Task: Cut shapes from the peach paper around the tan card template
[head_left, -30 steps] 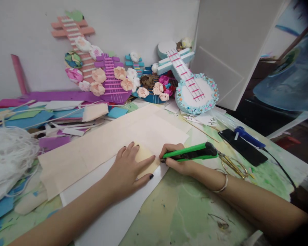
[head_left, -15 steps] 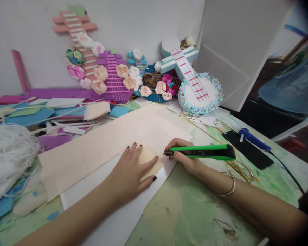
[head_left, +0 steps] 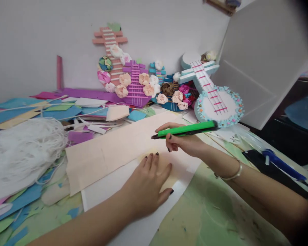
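Observation:
My left hand (head_left: 148, 181) lies flat with its fingers spread, pressing on a small pale yellow piece (head_left: 171, 177) that is mostly hidden under it. Beneath are a white sheet (head_left: 99, 197) and a long cream sheet (head_left: 92, 160) with a crease near its left end. Between the thumb and fingers of my right hand (head_left: 191, 145) is a green and black utility knife (head_left: 188, 129). Its dark tip points left and seems to be above the sheets, beyond my left fingertips.
Tangled white cord (head_left: 28, 147) and coloured paper scraps (head_left: 79, 137) cover the left side. Decorated lute-like models (head_left: 206, 88) lean along the wall. A blue glue gun (head_left: 282, 164) lies at right over a black phone-like slab (head_left: 261, 167).
My right hand has lifted the knife off the edge of the yellow piece, up and leftward over the cream sheet. My left hand stays flat on the piece. The view has shifted left.

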Available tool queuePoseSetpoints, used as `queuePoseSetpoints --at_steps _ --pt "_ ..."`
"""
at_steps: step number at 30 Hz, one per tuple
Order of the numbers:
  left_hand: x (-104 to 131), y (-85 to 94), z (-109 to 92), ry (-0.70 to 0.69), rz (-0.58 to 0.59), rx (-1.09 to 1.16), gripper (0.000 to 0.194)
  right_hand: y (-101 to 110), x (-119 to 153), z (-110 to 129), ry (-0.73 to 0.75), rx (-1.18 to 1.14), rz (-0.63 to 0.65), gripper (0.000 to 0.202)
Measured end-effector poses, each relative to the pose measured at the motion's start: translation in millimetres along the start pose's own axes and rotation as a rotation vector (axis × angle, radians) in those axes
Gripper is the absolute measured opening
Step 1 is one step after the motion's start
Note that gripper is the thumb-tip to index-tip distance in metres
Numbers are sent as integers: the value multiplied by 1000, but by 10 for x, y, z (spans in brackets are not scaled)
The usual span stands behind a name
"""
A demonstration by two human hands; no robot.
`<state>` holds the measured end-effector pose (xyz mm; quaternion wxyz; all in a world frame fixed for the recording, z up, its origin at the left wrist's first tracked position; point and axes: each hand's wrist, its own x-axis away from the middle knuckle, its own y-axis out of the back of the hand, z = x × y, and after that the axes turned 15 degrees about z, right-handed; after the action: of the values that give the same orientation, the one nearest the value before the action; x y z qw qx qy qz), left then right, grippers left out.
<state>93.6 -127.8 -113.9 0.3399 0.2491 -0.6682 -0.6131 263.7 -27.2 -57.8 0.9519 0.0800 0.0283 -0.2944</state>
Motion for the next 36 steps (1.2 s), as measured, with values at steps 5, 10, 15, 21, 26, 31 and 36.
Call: queuePoseSetpoints --at_steps 5,10,15,21,26,31,36 --pt "-10 -31 4 25 -16 44 70 -27 -367 -330 -124 -286 103 38" --pt "2 -29 6 12 -33 59 69 -95 -368 -500 -77 -297 -27 25" --pt "17 -59 -22 40 -116 6 66 -117 -347 -498 -74 -307 -63 21" --pt "27 -85 -36 45 -204 -44 65 -182 -326 -512 -76 -120 -128 22" --pt "30 -76 -32 51 -240 -56 64 -194 -326 -514 -77 -123 -100 21" --pt "21 -80 -26 56 -266 -57 65 -194 -331 -505 -81 -118 -72 22" --pt "20 -81 -41 59 -278 -59 65 -195 -330 -504 -93 -94 -81 23"
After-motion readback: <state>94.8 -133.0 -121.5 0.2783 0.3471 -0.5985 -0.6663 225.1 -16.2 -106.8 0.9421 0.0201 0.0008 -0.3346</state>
